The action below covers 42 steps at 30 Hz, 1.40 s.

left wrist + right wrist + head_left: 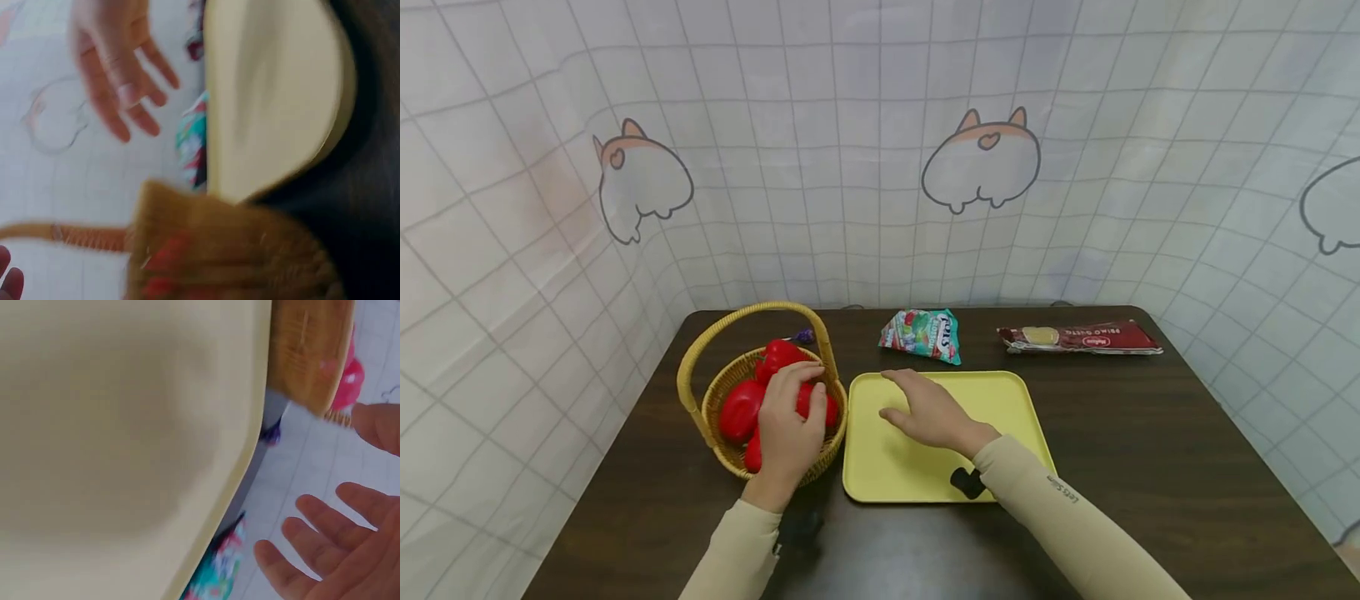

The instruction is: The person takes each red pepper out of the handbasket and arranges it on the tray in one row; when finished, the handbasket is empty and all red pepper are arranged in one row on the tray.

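Observation:
A woven yellow basket (841,433) with a tall handle holds several glossy red bell peppers (742,410). Over its right part hovers my left hand (792,429), fingers loosely bent and thumb apart. Red shows beyond the gap between thumb and fingers, but nothing appears gripped. My right hand (928,408) is above the yellow tray (872,475), with its fingers spread and nothing held. The right wrist view shows those fingers (312,544) apart from the tray rim. Only a few left fingertips (11,284) show in the left wrist view, where the basket is blurred.
Behind the tray lies a teal snack bag (925,335). A long dark red packet (1082,337) is at the back right. Something small and purple (805,336) sits behind the basket. A white gridded curtain (880,167) encloses the dark wooden table (1150,467).

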Available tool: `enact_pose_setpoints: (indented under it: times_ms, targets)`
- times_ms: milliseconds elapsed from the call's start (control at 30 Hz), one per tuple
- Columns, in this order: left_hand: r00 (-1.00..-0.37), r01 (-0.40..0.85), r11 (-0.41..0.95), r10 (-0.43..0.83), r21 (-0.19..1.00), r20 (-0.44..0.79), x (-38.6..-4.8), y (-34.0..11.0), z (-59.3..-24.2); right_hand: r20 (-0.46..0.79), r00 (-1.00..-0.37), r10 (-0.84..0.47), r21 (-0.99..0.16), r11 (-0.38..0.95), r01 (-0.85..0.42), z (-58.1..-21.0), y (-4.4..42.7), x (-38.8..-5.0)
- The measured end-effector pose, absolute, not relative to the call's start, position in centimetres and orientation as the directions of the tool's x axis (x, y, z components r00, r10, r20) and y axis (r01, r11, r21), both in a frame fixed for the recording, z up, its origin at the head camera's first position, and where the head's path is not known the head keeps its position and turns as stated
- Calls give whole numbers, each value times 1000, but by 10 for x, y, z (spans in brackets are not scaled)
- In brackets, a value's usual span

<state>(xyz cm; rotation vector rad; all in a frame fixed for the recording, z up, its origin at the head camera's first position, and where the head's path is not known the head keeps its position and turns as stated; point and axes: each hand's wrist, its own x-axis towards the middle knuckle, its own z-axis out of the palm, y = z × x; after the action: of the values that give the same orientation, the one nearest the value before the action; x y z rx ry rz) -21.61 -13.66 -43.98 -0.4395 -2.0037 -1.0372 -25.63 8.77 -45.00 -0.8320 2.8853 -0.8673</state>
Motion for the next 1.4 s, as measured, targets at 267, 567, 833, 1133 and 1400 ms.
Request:
enact_pose_setpoints:
  times_ms: [267, 567, 833, 1133, 1400]
  targets:
    - [-372, 627, 557, -400, 545, 838, -203, -179, -423, 293, -814, -502, -580, 583, -569, -457, 53, -241]
    - [-141, 673, 528, -596, 518, 790, -188, -193, -417, 377, -808, -453, -713, 414, -565, -458, 19, -235]
    - [-422, 563, 365, -645, 742, 637, -196, -211, -447, 355, -815, -458, -750, 381, -541, -456, -5, -231]
    - [-626, 418, 254, -615, 872, 479, -201, -218, -468, 306, -863, -402, -741, 469, -481, -458, -20, -244]
    - [-625, 429, 249, -611, 868, 485, -202, -220, -472, 251, -878, -408, -715, 533, -453, -459, -33, -254]
